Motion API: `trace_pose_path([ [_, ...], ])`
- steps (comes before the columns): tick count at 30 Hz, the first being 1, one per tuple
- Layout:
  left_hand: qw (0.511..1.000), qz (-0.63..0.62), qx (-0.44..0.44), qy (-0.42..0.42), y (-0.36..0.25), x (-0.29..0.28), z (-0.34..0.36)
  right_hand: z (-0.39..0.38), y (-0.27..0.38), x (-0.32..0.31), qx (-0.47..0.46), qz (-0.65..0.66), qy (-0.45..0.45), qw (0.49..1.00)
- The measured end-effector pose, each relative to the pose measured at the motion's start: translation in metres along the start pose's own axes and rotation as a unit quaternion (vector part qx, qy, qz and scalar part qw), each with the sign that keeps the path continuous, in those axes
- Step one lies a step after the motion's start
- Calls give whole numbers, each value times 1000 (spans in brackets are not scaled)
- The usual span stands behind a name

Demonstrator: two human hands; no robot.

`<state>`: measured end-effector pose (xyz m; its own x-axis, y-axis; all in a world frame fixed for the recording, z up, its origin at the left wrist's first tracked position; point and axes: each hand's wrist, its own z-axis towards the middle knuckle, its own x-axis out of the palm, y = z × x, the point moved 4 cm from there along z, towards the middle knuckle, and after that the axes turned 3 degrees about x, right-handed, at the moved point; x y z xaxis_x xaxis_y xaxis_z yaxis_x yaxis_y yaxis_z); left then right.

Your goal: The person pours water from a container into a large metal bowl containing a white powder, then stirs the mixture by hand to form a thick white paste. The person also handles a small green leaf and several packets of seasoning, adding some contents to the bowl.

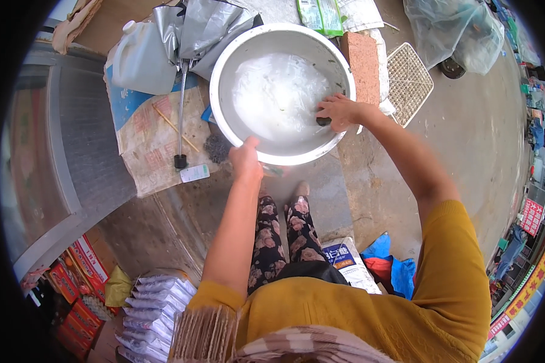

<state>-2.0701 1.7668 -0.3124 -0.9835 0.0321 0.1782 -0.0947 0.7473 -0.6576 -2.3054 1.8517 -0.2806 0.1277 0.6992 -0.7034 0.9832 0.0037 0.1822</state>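
A wide metal basin [290, 158] with a bright rim stands in front of me, its bottom whitish and glaring with light. My left hand [246, 160] is closed on the near-left part of the rim. Inside the basin, my right hand [339, 113] presses against the right wall with bent fingers. Under those fingers a small dark pad [323, 121] shows, mostly covered by the hand; its exact kind is unclear. A dark scouring ball [217, 147] lies outside the basin, left of my left hand.
A plastic jug [144, 57] and a folded silver umbrella [206, 30] stand left of the basin, above flattened cardboard [145, 139]. A brick [362, 66] and a lattice tray [410, 85] flank its right. Stacked white packets [157, 308] sit lower left; a white sack [349, 263] lies behind my legs.
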Motion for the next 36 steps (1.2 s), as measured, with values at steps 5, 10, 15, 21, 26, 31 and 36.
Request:
trace_pose_path([
  [5, 996, -59, -53, -32, 6, 8, -2, 38, 100, 18, 215, 282, -8, 935],
  [10, 984, -89, -140, 70, -8, 8, 4, 45, 173, -13, 190, 527, -111, 821],
  [15, 987, -76, -143, 22, -26, 7, 8, -43, 109, 40, 64, 42, -424, 903],
  [21, 986, -1, -151, 64, -50, 17, 20, -40, 47, 29, -63, -46, -411, 908],
  [26, 997, -20, -70, 26, 5, 8, -4, -2, 143, -1, 1, 136, -487, 863],
  [31, 999, -1, -42, -2, 10, -6, 6, -26, 107, 13, -66, 80, -471, 876],
  [36, 997, 66, -15, 28, -11, 7, 13, -26, -24, -3, -46, -166, -290, 941],
])
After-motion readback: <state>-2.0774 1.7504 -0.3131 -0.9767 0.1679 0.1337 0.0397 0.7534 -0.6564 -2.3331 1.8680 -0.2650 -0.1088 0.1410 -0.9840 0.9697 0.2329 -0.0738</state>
